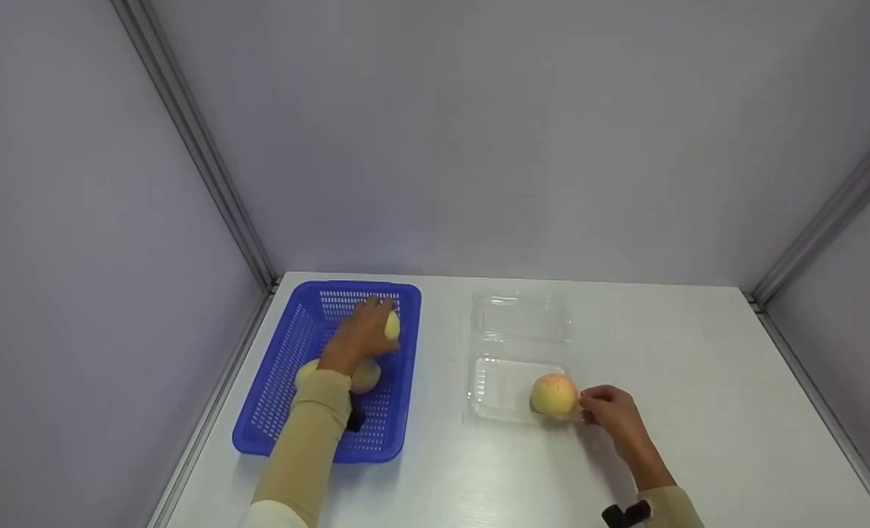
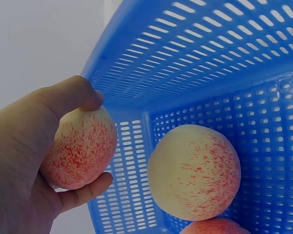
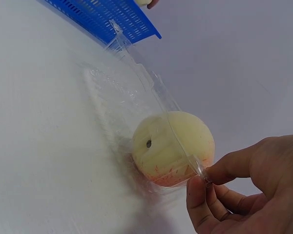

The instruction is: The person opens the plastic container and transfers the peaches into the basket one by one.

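Note:
My left hand point(image 1: 365, 330) grips a peach point(image 2: 83, 148) with red speckles, over the far right part of the blue basket point(image 1: 411, 367). Thumb and fingers curl round the fruit in the left wrist view. Lower in the basket lie more peaches point(image 2: 194, 171), partly hidden by my arm in the head view. On the table to the right, a clear plastic clamshell box point(image 1: 504, 392) stands open, its lid point(image 1: 520, 317) folded back. One yellow and pink peach point(image 1: 554, 394) sits at the right end of its base. My right hand point(image 1: 614, 414) pinches the box's rim beside that peach.
The white table point(image 1: 698, 381) is bounded by grey walls point(image 1: 493, 147) at the back and both sides, with metal corner posts point(image 1: 200, 154). A strip of tabletop separates the basket from the clear box. Dark devices point(image 1: 625, 513) are worn on the wrists.

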`<state>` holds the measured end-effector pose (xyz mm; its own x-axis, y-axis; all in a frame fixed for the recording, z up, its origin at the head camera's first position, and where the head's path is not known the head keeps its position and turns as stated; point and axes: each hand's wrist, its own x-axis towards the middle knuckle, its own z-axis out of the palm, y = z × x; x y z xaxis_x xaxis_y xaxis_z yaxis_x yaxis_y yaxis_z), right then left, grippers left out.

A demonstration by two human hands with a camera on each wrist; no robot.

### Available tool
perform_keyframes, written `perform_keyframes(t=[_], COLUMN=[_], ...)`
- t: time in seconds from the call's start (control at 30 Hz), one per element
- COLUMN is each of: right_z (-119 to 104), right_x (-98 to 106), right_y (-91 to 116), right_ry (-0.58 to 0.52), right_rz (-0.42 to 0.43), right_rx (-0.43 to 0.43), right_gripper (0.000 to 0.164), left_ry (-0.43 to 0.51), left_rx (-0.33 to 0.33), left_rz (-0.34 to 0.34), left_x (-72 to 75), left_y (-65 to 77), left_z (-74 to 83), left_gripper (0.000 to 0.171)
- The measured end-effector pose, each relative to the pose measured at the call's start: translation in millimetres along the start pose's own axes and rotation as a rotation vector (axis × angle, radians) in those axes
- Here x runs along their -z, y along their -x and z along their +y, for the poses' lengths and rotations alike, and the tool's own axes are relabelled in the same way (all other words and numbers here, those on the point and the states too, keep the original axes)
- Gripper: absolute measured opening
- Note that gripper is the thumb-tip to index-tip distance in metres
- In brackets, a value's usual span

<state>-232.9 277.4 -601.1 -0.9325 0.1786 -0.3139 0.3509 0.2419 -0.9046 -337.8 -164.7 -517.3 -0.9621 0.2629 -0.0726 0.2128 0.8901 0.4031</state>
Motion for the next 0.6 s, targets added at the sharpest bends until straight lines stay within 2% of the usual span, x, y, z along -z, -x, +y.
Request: perform_keyframes(t=[0.2, 0.43, 0.6], right_z=[0.9, 1.3, 1.2], right_x=[-0.4, 0.3, 0.6], right_y=[0.6, 3.9, 4.1], right_ry=[-0.001, -0.030, -0.030], right_rz=[-0.003, -0.004, -0.001], right_rx=[-0.004, 0.029, 0.021], right_gripper=[0.032, 0.027, 0.026], left_ry=[-0.009, -0.024, -0.003], left_rx=[0.008, 0.016, 0.041], left_rz=[-0.010, -0.016, -0.041], left_x=[-4.1, -8.8, -11.6], left_y=[0.4, -4.1, -5.1], left_z=[-3.9, -6.7, -7.8], left_gripper=[0.082, 0.081, 0.084])
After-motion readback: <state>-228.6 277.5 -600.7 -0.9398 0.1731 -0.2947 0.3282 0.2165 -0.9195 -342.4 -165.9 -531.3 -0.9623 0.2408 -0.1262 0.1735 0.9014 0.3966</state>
